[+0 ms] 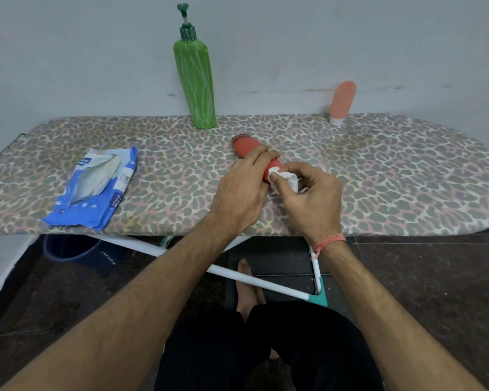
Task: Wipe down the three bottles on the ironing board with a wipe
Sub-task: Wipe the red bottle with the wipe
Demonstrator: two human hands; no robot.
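- Your left hand (244,187) grips red bottle (251,153), lying mid-board (407,179).
- Your right hand (311,196) pinches wipe (287,177) against it.
- Green bottle (196,80), pink bottle (341,101) upright at far edge.
- Pack (96,187) near left front edge.

Left of the fingers, the blue wipes pack (96,187) carries the only print: white letters reading "ee" near its top, more partly folded away below, and a barcode strip too small to read.
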